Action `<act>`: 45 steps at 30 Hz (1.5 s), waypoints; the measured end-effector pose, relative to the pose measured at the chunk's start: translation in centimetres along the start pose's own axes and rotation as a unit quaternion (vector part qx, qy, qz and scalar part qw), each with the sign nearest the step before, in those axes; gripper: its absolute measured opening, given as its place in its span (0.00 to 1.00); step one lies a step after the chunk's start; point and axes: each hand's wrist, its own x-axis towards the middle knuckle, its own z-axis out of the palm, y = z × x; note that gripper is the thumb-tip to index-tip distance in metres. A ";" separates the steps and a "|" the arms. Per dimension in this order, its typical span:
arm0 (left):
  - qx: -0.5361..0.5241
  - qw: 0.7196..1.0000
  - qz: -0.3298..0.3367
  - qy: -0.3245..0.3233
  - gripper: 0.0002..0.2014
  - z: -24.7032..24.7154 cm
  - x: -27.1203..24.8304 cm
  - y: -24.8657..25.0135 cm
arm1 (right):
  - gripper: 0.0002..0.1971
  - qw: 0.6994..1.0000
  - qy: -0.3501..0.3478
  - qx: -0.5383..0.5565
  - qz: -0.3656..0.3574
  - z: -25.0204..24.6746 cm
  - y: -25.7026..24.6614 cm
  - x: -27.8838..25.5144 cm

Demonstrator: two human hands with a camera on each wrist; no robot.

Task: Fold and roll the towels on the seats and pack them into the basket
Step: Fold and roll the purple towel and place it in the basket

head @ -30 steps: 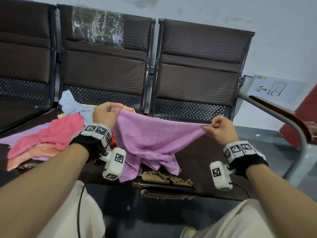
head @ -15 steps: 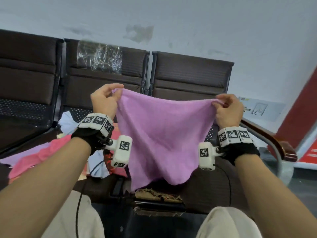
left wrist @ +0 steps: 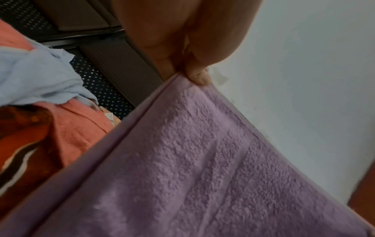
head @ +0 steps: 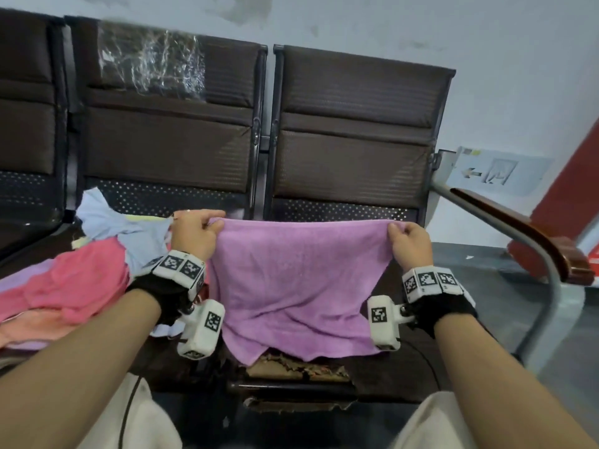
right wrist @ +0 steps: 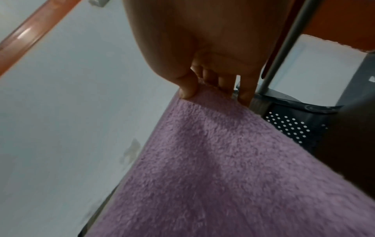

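A purple towel (head: 298,283) hangs spread between my two hands above the right-hand seat. My left hand (head: 197,231) pinches its upper left corner, and the left wrist view shows the thumb (left wrist: 198,75) pressed on the purple towel (left wrist: 202,168) at its hem. My right hand (head: 406,239) pinches the upper right corner; in the right wrist view the fingers (right wrist: 186,89) clamp the edge of the purple towel (right wrist: 223,176). The towel's lower edge drapes down to the seat's front. On the middle seat lies a pile with a pink towel (head: 74,286) and a light blue towel (head: 113,225). No basket is in view.
Dark brown seats (head: 350,131) stand in a row against a pale wall. A metal armrest with a wooden top (head: 518,228) curves down at the right. The front edge of the right seat (head: 298,374) is torn. My knees in light trousers are at the bottom.
Both hands have come down from chest height with the purple towel, which now hangs wider and flatter over the right seat. The view has tilted back down.
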 end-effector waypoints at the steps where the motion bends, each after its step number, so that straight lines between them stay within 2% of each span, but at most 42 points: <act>1: 0.014 1.000 0.012 -0.012 0.11 0.5 -0.1 -0.2 | 0.08 1.000 -0.001 0.002 0.011 0.4 0.5 0.1; 3: 0.042 0.999 0.012 -0.021 0.09 1.4 -0.2 -0.5 | 0.08 0.999 -0.001 0.009 0.032 1.0 1.4 0.6; 7: 0.070 0.996 -0.039 -0.045 0.07 2.6 0.5 -1.0 | 0.05 0.997 0.007 0.039 0.058 1.9 1.8 1.4; 12: -0.118 0.986 -0.089 -0.078 0.07 4.1 1.3 -1.1 | 0.01 0.998 0.001 0.029 0.047 3.5 1.7 1.2; 14: -0.151 0.981 -0.097 -0.076 0.06 4.7 1.2 -0.8 | 0.06 0.995 -0.026 0.088 0.036 4.2 0.7 0.8; 16: -0.195 0.972 -0.107 -0.078 0.08 5.2 1.1 -0.4 | 0.09 0.981 -0.070 0.178 0.029 4.8 -0.6 0.1; 18: -0.252 0.952 -0.142 -0.097 0.07 5.6 0.9 0.0 | 0.10 0.956 -0.145 0.250 0.041 4.9 -1.8 -0.8; 20: -0.298 0.930 -0.175 -0.127 0.07 6.0 0.6 0.3 | 0.09 0.918 -0.245 0.305 0.061 4.8 -2.6 -1.6; 22: -0.301 0.924 -0.185 -0.148 0.07 6.6 0.4 0.2 | 0.05 0.882 -0.340 0.319 0.069 4.6 -2.8 -2.2; 23: -0.289 0.927 -0.182 -0.156 0.07 6.9 0.3 0.1 | 0.06 0.880 -0.367 0.296 0.063 4.7 -2.7 -2.4; 24: -0.272 0.932 -0.178 -0.164 0.08 7.2 0.3 -0.1 | 0.06 0.890 -0.376 0.254 0.049 4.8 -2.4 -2.5; 27: -0.220 0.943 -0.184 -0.170 0.14 7.8 0.3 -0.7 | 0.04 0.933 -0.346 0.092 -0.030 5.0 -1.4 -2.8; 30: -0.227 0.935 -0.215 -0.165 0.15 8.0 0.6 -1.0 | 0.06 0.936 -0.340 0.012 -0.087 5.0 -0.9 -2.8; 33: -0.276 0.909 -0.267 -0.159 0.12 7.8 0.6 -0.8 | 0.06 0.925 -0.305 -0.080 -0.211 5.2 -1.9 -3.0; 35: -0.256 0.925 -0.229 -0.165 0.15 7.9 0.4 -0.6 | 0.06 0.917 -0.285 -0.070 -0.270 5.9 -2.7 -3.5; 36: -0.237 0.935 -0.196 -0.175 0.16 8.1 0.3 -0.5 | 0.06 0.916 -0.292 -0.035 -0.273 6.3 -3.1 -3.9; 39: -0.210 0.946 -0.119 -0.215 0.16 8.6 -0.4 -0.3 | 0.08 0.917 -0.335 0.043 -0.214 7.9 -4.1 -4.7; 45: -0.213 0.938 -0.077 -0.261 0.12 8.4 -1.1 -0.2 | 0.10 0.908 -0.358 -0.067 -0.207 9.5 -4.5 -5.3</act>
